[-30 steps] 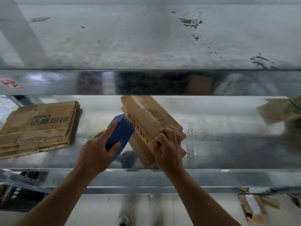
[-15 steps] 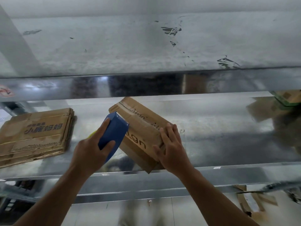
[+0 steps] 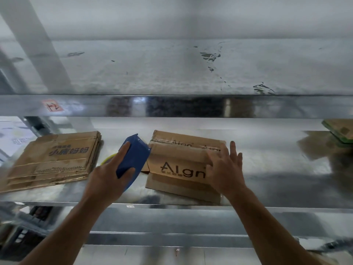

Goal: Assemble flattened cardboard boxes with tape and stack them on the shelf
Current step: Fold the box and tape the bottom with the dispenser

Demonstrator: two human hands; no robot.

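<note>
A cardboard box (image 3: 177,161) lies lengthwise left to right on the shelf (image 3: 267,169); the right hand (image 3: 225,169) presses flat on its right end, the left hand (image 3: 107,180) grips a tape dispenser (image 3: 133,157) beside its left edge

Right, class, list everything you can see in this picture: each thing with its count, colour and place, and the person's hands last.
Shelf: one, shiny grey metal, across the middle.
Box: one, brown with dark lettering, centre of the shelf.
Flat cardboard: one stack, brown, left on the shelf.
Tape dispenser: one, blue, just left of the box.
Boards: a few, green-edged, far right, cut off by the frame.
Label: one, white with red marks, upper shelf edge, left.
Left hand: one, grips the tape dispenser.
Right hand: one, fingers straight, pressing the box's right end.
</note>
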